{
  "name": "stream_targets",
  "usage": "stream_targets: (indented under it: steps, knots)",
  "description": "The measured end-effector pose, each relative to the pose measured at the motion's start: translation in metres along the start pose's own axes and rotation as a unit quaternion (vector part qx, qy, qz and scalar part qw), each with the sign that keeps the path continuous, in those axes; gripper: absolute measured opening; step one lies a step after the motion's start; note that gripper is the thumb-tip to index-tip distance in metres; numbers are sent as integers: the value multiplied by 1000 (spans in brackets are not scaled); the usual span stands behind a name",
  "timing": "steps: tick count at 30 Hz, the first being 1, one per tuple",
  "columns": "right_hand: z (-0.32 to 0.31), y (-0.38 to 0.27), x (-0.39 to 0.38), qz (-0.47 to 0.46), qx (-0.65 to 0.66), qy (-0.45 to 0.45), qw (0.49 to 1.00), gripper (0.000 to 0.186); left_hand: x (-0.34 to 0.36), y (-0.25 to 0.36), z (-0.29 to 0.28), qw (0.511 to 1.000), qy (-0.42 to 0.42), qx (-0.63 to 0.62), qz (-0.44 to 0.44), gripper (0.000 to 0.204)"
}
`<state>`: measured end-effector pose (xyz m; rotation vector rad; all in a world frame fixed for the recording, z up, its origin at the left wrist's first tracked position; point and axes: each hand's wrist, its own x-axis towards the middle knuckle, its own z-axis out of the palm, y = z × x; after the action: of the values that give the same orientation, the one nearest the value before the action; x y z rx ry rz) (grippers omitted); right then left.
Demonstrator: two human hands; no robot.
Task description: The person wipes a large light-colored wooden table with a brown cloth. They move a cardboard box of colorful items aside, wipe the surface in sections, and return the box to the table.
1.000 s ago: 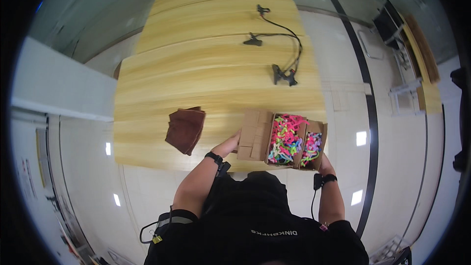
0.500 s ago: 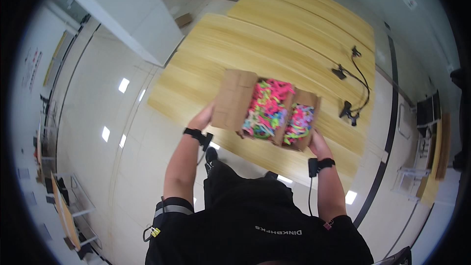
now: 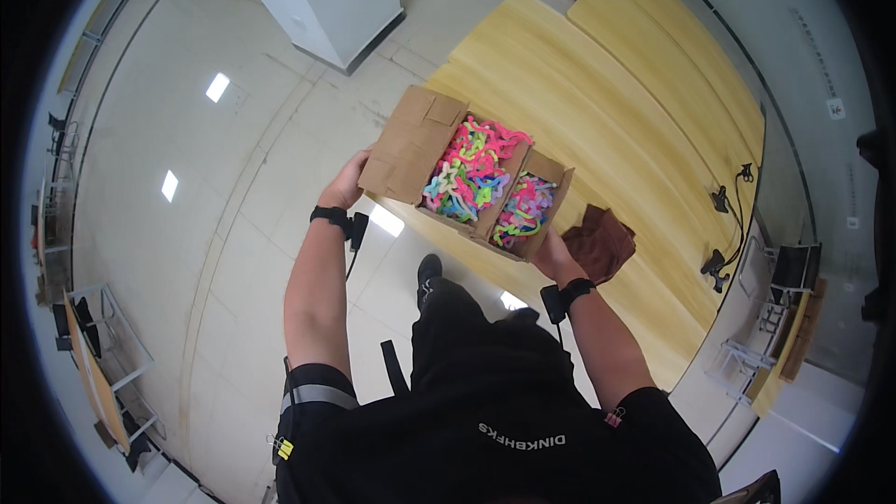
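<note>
A brown cardboard box [image 3: 406, 145] with its flap folded out to the left is held between my two hands. Bright curly plastic pieces [image 3: 476, 163] in pink, green, blue and white fill its wider left section. Similar pieces [image 3: 525, 210] lie in a narrower right section behind a cardboard wall. My left hand [image 3: 347, 179] grips the left flap side, fingers partly tucked under it. At the lower right corner my right hand [image 3: 557, 257] holds the box, its fingertips hidden underneath. The box overhangs the table's left edge; whether it touches the tabletop, I cannot tell.
A wooden table [image 3: 667, 243] stretches to the right and away. On it, a dark brown cloth [image 3: 602, 243] lies crumpled beside my right hand, and a black cable with clamps [image 3: 733, 224] sits near the right edge. A white pillar [image 3: 336, 0] stands at the upper left.
Both hands have shifted left with the box, towards the table's left edge. The view has turned too, and the brown cloth has come into sight on the table.
</note>
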<state>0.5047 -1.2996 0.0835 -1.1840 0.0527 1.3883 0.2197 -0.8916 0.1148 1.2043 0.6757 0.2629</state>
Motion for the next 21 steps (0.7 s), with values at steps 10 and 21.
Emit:
stream_targets:
  steps: [10, 21]
  knots:
    - [28, 14, -29, 62, -25, 25, 997, 68, 38, -51, -19, 984, 15, -176, -24, 57]
    - [-70, 51, -103, -8, -40, 86, 995, 53, -46, -190, -15, 936, 344, 74, -18, 56]
